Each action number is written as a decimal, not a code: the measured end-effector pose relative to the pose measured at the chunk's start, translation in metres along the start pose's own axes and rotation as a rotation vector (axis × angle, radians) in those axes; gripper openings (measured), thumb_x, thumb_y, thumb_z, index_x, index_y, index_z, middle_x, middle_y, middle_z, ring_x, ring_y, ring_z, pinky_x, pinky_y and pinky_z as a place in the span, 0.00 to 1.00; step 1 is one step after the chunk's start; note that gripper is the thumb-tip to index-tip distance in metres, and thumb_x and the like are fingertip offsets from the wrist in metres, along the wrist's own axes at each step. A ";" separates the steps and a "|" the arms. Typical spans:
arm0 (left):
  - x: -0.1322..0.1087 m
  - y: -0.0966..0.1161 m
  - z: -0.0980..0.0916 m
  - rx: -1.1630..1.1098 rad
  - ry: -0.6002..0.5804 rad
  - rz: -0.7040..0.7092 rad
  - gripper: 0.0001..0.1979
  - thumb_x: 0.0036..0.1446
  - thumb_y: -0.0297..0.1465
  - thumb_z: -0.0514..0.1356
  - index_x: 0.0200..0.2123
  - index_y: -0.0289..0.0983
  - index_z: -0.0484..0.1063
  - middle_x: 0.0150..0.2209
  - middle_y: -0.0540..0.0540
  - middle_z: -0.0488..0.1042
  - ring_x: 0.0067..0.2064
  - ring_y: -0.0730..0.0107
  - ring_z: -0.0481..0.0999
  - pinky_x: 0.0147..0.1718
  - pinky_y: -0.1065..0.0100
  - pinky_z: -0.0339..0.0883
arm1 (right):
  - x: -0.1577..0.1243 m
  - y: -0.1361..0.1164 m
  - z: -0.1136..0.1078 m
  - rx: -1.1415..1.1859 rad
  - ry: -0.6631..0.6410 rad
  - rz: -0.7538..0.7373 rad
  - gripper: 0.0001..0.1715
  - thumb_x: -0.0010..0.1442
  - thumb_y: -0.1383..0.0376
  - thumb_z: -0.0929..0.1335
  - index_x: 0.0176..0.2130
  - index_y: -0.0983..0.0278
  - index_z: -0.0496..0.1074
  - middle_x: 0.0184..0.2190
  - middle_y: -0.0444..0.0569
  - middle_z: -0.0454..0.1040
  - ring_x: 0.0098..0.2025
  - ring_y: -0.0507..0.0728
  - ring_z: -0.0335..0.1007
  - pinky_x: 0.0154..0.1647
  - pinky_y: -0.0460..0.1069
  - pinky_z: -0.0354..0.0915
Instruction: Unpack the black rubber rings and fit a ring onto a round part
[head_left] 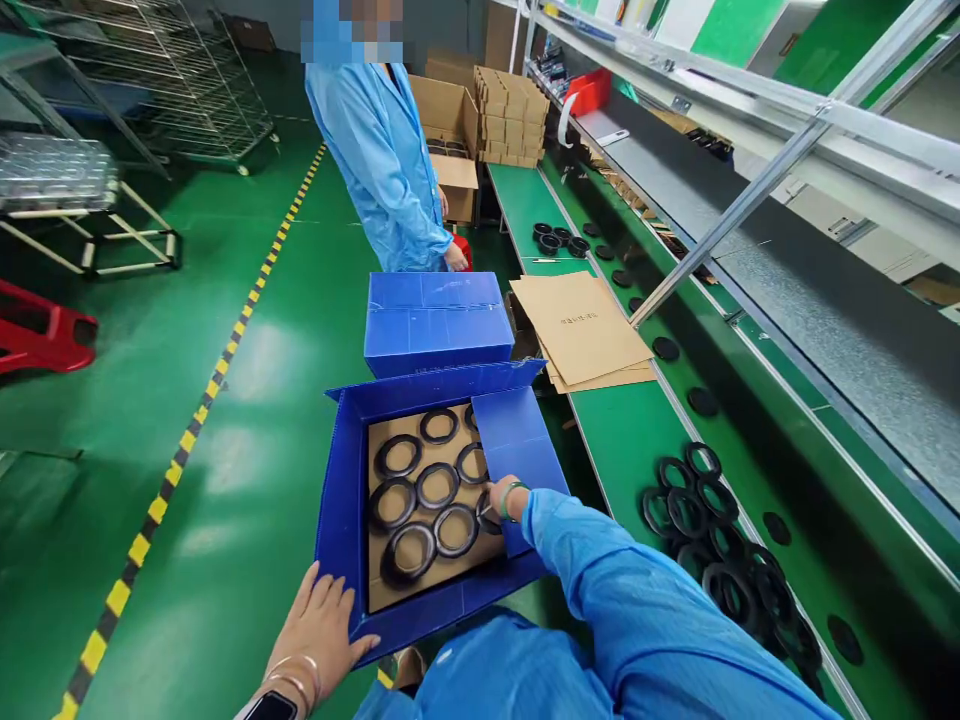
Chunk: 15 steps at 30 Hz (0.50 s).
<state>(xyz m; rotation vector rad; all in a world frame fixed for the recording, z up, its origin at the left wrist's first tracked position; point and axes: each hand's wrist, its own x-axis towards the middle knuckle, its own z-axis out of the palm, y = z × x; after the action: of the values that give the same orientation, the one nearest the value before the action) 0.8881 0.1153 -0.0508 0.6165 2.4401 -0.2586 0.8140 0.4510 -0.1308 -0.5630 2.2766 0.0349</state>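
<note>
**Hands at the open blue box**

Left hand (321, 625) lies flat, fingers spread, on the near flap of the blue box (341, 520), gripping nothing. Right hand (504, 496) reaches inside; fingers apparently pinch a black ring (487, 513), partly hidden. Closed blue box (435, 320) behind; ring pile (720, 545) on the desk (622, 440), right.

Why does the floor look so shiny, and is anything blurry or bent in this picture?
Head view: overhead lights leave pale glare patches on the green floor; straight shelf rails splay from wide-angle distortion; the left hand on the blue box and the black rings are sharp; the co-worker's face is deliberately blurred.
</note>
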 end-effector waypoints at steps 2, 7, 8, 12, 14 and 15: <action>0.000 0.002 0.002 0.037 -0.024 -0.015 0.41 0.55 0.56 0.52 0.58 0.28 0.70 0.61 0.27 0.66 0.67 0.38 0.57 0.65 0.39 0.14 | -0.019 0.016 0.003 0.028 0.035 0.038 0.13 0.67 0.66 0.69 0.51 0.67 0.70 0.51 0.52 0.69 0.47 0.59 0.70 0.49 0.58 0.71; 0.010 0.000 0.011 0.146 0.192 -0.101 0.38 0.51 0.42 0.62 0.65 0.39 0.62 0.72 0.39 0.44 0.72 0.43 0.35 0.65 0.35 0.25 | -0.083 0.060 -0.003 0.133 0.262 0.338 0.18 0.70 0.67 0.64 0.58 0.64 0.65 0.58 0.55 0.62 0.50 0.61 0.69 0.51 0.59 0.69; 0.015 -0.002 0.014 0.106 0.261 -0.145 0.39 0.51 0.41 0.62 0.66 0.41 0.59 0.72 0.40 0.42 0.72 0.41 0.34 0.64 0.33 0.31 | -0.097 0.069 -0.003 0.158 0.309 0.432 0.22 0.70 0.69 0.62 0.62 0.64 0.61 0.61 0.58 0.59 0.50 0.61 0.69 0.51 0.57 0.69; 0.038 -0.011 0.023 -0.331 0.209 -0.257 0.33 0.59 0.32 0.50 0.68 0.37 0.53 0.58 0.30 0.69 0.59 0.42 0.69 0.56 0.42 0.61 | -0.137 0.094 -0.002 0.265 0.385 0.668 0.39 0.69 0.75 0.58 0.71 0.60 0.38 0.53 0.59 0.68 0.45 0.58 0.73 0.47 0.51 0.68; 0.044 -0.013 0.026 -0.478 0.165 -0.179 0.34 0.54 0.26 0.49 0.67 0.34 0.55 0.49 0.33 0.75 0.51 0.49 0.77 0.55 0.50 0.65 | -0.140 0.094 -0.003 0.301 0.384 0.647 0.43 0.67 0.75 0.61 0.72 0.57 0.37 0.45 0.53 0.73 0.44 0.58 0.73 0.46 0.50 0.67; 0.045 -0.013 0.027 -0.500 0.176 -0.151 0.36 0.52 0.24 0.49 0.66 0.34 0.56 0.49 0.33 0.75 0.50 0.50 0.77 0.56 0.51 0.65 | -0.138 0.090 -0.005 0.314 0.385 0.623 0.45 0.66 0.75 0.62 0.72 0.56 0.38 0.42 0.51 0.74 0.44 0.59 0.73 0.45 0.50 0.67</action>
<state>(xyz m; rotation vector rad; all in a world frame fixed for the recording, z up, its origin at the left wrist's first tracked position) 0.8635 0.1118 -0.0990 0.2413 2.5803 0.3554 0.8572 0.5850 -0.0443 0.3437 2.6739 -0.1324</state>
